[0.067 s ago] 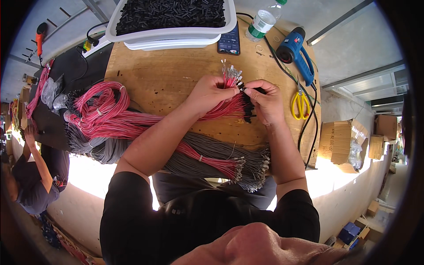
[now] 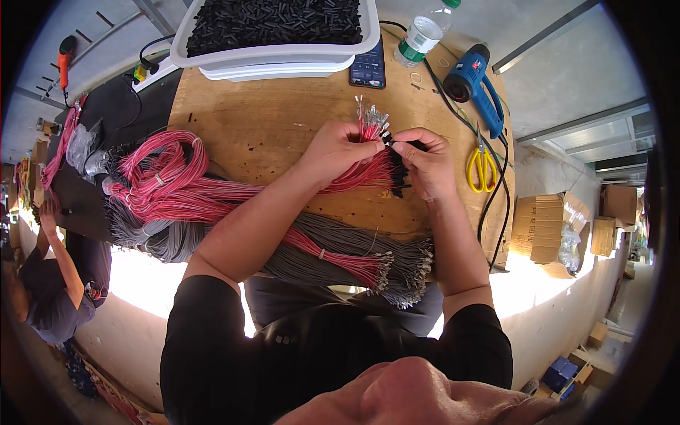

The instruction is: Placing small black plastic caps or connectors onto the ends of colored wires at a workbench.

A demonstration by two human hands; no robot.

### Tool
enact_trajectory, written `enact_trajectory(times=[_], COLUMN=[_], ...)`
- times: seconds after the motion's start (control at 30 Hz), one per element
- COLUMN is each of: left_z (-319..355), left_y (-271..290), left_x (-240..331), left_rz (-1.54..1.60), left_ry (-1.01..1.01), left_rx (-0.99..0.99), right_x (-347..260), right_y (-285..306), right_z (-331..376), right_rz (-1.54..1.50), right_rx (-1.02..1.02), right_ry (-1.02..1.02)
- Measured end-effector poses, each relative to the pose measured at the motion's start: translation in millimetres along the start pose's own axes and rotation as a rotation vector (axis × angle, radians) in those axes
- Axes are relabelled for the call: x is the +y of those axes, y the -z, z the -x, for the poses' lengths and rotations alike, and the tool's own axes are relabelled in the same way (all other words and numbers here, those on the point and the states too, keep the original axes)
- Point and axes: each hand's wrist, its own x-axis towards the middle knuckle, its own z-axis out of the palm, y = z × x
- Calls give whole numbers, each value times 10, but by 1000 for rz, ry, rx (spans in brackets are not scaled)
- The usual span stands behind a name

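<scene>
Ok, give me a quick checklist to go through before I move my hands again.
1. Red wires gathered in the left hand: ok, gripped just below their metal ends.
2. Right hand at the wire ends: ok, fingertips close to the left ones.
3. Exact piece in the right fingertips: cannot tell, too small.
4. Supply of short black tubes: ok, plenty in the white tray.
5. Yellow-handled scissors clear of both hands: ok, lying to the right.
6. Blue heat gun switched off: cannot tell.
</scene>
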Motion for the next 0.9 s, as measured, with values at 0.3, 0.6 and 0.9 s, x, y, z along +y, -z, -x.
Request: enact_trajectory(times=[0.3, 0.6, 0.9], left_z=[-15, 10, 7], left_y=[-20, -29, -11], left_x=[-6, 41, 24], left_rz=[-13, 58, 55], left_ry=[-22, 10, 21], left_rx=[16, -8, -19], right_x=[50, -29, -35], right_y=[162, 200, 154], right_z=[-54, -85, -76], right_rz=[-155, -398, -346], right_rx=[-44, -128, -145], right_ry=[-36, -267, -285])
